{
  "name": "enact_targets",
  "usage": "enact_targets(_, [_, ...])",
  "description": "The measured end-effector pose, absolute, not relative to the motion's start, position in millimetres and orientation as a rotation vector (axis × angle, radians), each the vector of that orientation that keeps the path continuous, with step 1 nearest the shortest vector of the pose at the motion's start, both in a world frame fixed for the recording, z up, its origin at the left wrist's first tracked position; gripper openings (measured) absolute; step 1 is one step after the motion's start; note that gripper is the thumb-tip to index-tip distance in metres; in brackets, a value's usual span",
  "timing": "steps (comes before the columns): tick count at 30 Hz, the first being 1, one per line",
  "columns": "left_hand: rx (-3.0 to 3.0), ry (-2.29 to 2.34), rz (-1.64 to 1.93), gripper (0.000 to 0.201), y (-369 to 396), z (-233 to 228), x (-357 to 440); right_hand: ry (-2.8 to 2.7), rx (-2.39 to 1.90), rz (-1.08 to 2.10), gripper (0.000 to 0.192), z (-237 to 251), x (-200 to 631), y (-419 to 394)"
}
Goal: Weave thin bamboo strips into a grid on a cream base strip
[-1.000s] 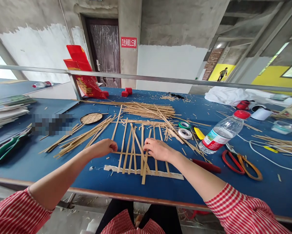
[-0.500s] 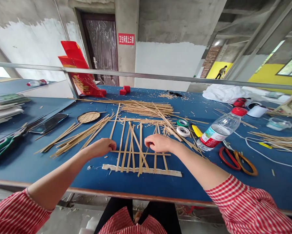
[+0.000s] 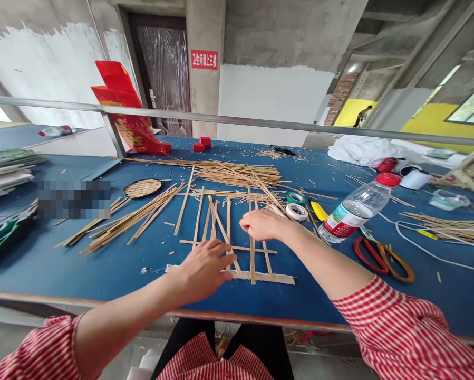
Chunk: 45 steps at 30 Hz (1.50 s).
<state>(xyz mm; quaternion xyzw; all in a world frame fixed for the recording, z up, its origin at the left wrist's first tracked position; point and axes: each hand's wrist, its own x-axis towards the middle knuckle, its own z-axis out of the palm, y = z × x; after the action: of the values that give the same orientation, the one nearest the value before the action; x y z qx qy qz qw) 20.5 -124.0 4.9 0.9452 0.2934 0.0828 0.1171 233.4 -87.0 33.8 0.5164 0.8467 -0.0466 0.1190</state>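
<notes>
My left hand (image 3: 205, 268) is open, its fingers spread over the lower left part of several thin bamboo strips (image 3: 228, 224). It hides some of their lower ends. To its right, my right hand (image 3: 260, 224) is closed, thumb and fingers pinched at an upright bamboo strip; the fingertips are partly hidden. Across the upright strips lies one crosswise strip (image 3: 266, 251). Their lower ends rest at a pale flat band (image 3: 282, 278) near the table's front edge.
A pile of strips (image 3: 237, 174) lies behind, and a loose bundle (image 3: 142, 219) at left near a small round woven piece (image 3: 144, 188). At right are tape rolls (image 3: 297, 212), a yellow-handled cutter (image 3: 319, 211), a water bottle (image 3: 355, 208) and scissors (image 3: 383, 258).
My left hand has moved right and nearer, from the crosswise strip's left end, and its fingers have opened. My right hand has shifted slightly up and right; a strip beneath it now stands more upright.
</notes>
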Motion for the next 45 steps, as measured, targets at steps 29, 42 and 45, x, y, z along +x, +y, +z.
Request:
enact_targets(29, [2.858,0.58,0.224,0.052,-157.7,-28.1,51.1,2.306,1.479,0.031,0.02,19.4,238.9,-86.3])
enact_targets(42, [2.815,0.72,0.32,0.048,-168.0,-34.1,61.9,2.254,1.453,0.04,0.023,32.4,234.6,-87.8])
enact_targets(45, [2.829,0.683,0.324,0.049,-169.4,-35.0,60.3,2.264,1.44,0.069,0.025,30.2,232.8,-86.7])
